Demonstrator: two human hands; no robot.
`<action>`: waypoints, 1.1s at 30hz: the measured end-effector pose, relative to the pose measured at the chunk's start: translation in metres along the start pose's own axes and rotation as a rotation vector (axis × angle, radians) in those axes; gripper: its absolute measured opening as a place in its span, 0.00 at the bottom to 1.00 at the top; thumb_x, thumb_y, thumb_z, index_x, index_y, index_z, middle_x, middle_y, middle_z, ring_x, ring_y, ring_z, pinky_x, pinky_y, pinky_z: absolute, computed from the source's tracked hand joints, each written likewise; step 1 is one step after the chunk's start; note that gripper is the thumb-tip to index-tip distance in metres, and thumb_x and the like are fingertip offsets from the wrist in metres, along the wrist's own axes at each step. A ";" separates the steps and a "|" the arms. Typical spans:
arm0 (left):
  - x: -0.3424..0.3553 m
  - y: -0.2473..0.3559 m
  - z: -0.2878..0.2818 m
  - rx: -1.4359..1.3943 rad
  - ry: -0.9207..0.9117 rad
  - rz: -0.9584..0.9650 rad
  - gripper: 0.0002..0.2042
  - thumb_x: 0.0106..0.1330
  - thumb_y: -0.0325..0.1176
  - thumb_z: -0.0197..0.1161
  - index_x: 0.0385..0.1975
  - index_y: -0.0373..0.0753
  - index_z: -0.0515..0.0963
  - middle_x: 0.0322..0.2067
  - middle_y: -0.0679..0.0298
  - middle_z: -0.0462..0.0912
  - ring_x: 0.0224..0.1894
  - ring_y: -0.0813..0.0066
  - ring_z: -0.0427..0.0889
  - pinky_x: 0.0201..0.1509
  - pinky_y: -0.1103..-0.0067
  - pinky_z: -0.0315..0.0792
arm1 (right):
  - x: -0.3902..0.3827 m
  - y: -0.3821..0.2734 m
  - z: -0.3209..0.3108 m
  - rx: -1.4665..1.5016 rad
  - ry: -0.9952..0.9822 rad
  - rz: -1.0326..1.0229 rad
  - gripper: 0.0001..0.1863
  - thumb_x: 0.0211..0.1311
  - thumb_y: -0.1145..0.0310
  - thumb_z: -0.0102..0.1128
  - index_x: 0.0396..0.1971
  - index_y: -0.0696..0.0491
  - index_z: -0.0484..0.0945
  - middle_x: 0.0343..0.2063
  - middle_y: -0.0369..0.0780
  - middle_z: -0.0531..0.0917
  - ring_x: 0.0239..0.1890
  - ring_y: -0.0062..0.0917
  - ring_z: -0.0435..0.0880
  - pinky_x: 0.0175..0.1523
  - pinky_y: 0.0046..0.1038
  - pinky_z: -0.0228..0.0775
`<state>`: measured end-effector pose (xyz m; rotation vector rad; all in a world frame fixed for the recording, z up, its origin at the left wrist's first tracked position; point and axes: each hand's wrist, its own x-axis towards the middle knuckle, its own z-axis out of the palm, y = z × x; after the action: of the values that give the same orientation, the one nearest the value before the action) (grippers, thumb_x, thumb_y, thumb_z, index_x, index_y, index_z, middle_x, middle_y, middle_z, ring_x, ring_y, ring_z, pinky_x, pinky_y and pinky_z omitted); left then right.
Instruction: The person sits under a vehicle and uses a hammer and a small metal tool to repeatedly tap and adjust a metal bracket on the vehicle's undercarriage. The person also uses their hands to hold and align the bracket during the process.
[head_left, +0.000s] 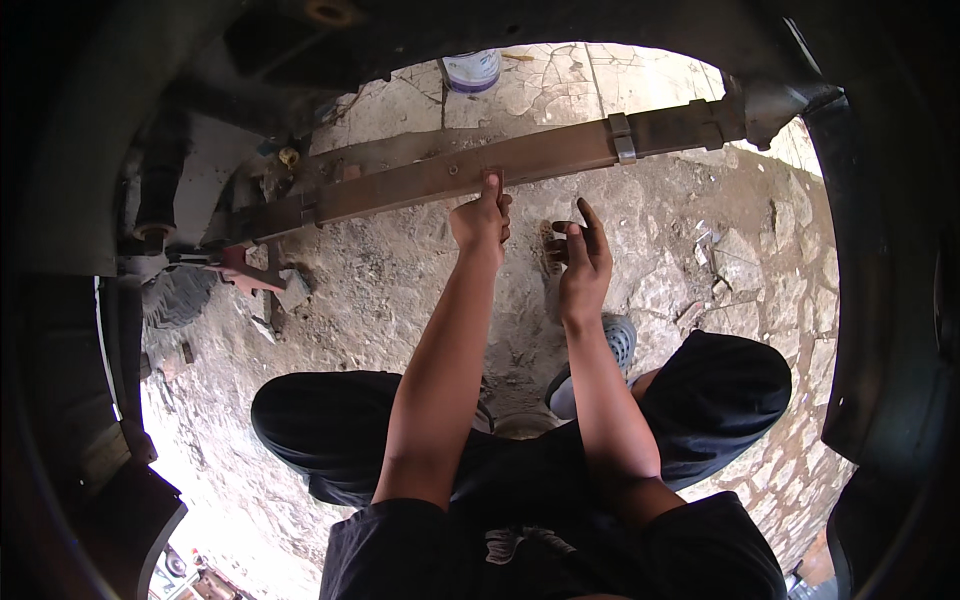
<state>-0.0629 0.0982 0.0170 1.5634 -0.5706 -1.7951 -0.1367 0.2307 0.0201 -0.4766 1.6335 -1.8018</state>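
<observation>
A long rusty leaf spring [540,155] runs from the left up to the right under a vehicle body. My left hand [482,215] reaches up to its lower edge near the middle, with the thumb pressed against the metal by a centre bolt [453,169]. Whether the fingers hold a small part I cannot tell. My right hand [583,258] hovers just below and to the right, fingers loosely spread, a dark fingertip raised, holding nothing I can see. A metal clamp band [622,138] wraps the spring further right.
The ground is cracked stone and dirt [700,250]. A white plastic bucket [471,70] stands at the top. A tyre [175,295] and reddish metal pieces [245,275] lie at the left. Dark wheel-arch bodywork [890,300] rings the view. My knees in black trousers [330,420] fill the lower part.
</observation>
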 end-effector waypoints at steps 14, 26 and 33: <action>-0.001 0.008 0.005 0.012 -0.011 -0.037 0.11 0.72 0.44 0.65 0.36 0.44 0.79 0.22 0.69 0.77 0.16 0.85 0.63 0.17 0.83 0.55 | 0.003 0.013 -0.012 0.122 0.044 0.041 0.22 0.76 0.67 0.53 0.65 0.58 0.72 0.40 0.39 0.86 0.35 0.18 0.80 0.41 0.21 0.73; -0.006 0.000 0.001 -0.052 -0.001 -0.130 0.15 0.69 0.45 0.69 0.36 0.39 0.78 0.22 0.70 0.75 0.16 0.84 0.62 0.16 0.83 0.53 | -0.001 0.005 -0.009 0.101 0.040 0.040 0.21 0.76 0.68 0.53 0.64 0.59 0.73 0.40 0.41 0.85 0.34 0.18 0.79 0.41 0.22 0.73; 0.010 -0.007 -0.003 -0.167 0.032 -0.089 0.17 0.67 0.43 0.71 0.26 0.38 0.75 0.17 0.69 0.73 0.13 0.81 0.63 0.15 0.79 0.53 | -0.009 0.004 -0.016 0.107 0.022 0.024 0.21 0.75 0.69 0.52 0.64 0.60 0.73 0.39 0.40 0.85 0.35 0.18 0.79 0.42 0.22 0.71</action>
<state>-0.0620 0.0959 0.0047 1.5206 -0.3310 -1.8292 -0.1394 0.2483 0.0148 -0.3891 1.5411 -1.8719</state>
